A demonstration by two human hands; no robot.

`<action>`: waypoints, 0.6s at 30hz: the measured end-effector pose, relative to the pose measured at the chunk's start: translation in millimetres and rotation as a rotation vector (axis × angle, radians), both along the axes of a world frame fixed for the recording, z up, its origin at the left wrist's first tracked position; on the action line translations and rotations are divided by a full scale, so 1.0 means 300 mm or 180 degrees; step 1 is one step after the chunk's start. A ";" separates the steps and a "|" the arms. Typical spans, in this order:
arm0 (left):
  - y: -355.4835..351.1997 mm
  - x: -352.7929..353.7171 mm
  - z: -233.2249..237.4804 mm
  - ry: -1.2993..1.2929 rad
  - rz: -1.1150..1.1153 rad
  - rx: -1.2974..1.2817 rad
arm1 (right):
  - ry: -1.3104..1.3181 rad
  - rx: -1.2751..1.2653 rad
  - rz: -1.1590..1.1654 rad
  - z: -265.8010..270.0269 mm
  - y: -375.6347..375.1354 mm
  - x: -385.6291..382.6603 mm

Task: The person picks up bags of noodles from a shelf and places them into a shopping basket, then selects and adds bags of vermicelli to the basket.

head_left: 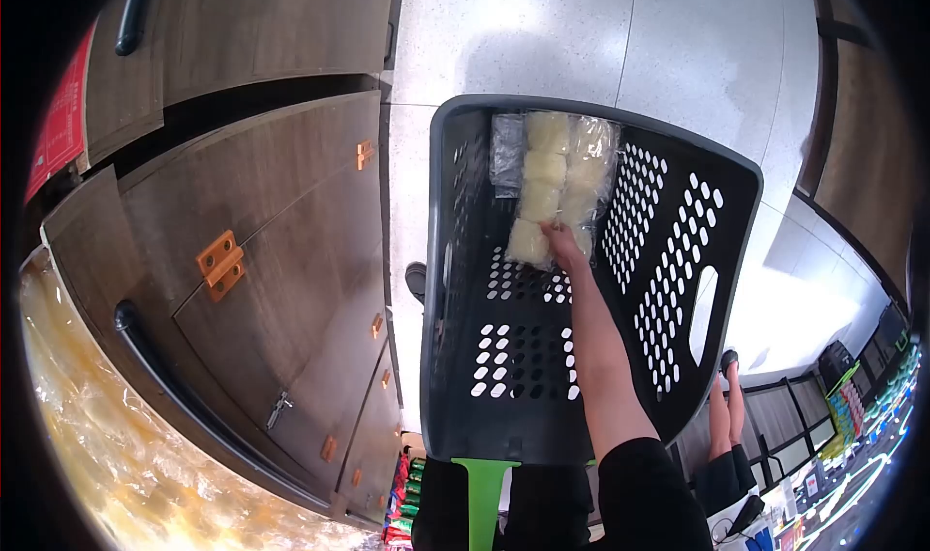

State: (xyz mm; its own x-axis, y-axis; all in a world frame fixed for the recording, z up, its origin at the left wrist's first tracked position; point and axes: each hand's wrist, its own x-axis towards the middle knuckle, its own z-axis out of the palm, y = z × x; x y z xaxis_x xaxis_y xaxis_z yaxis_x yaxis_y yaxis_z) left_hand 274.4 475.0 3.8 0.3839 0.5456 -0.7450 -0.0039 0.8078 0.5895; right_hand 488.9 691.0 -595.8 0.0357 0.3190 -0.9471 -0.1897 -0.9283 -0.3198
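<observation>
My right hand (565, 246) reaches down into a black shopping basket (518, 435). Its fingers are closed on the near end of a clear plastic pack of pale yellow, rounded noodle-like cakes (542, 168). Beside that pack, to its right, lies a second shiny clear pack of similar pale cakes (588, 163). A flat greyish clear-plastic packet (507, 154) rests against the basket's far left corner. The perforated basket floor shows below the packs. My left hand is out of view.
Brown wooden cabinets (281, 192) with orange hinges and dark handles run along the left. Plastic-wrapped yellowish goods (126, 435) lie at the lower left. A green basket handle (484, 493) is nearest me. Another person's legs (722, 415) stand at the right.
</observation>
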 end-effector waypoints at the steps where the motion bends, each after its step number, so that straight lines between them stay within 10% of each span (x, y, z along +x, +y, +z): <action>1: 0.000 0.001 -0.005 0.0038 -0.0041 0.0102 | -0.0169 0.0041 0.0410 -0.042 -0.026 0.026; 5: 0.002 0.001 -0.024 0.0178 -0.0208 0.0499 | -0.0792 0.0154 0.0401 -0.064 -0.062 0.084; 10: 0.002 0.006 -0.062 0.0349 -0.0405 0.1025 | -0.2734 0.0384 0.2317 0.126 0.044 0.044; 14: 0.031 0.010 -0.085 0.0467 -0.0554 0.1458 | -0.2762 0.1594 0.3579 0.263 0.102 -0.058; 16: 0.044 0.016 -0.097 0.0552 -0.0614 0.1691 | -0.0460 0.1310 0.4779 0.250 0.079 -0.086; 18: 0.068 0.019 -0.098 0.0638 -0.0679 0.1926 | -0.1037 0.1478 0.4669 0.202 -0.026 -0.077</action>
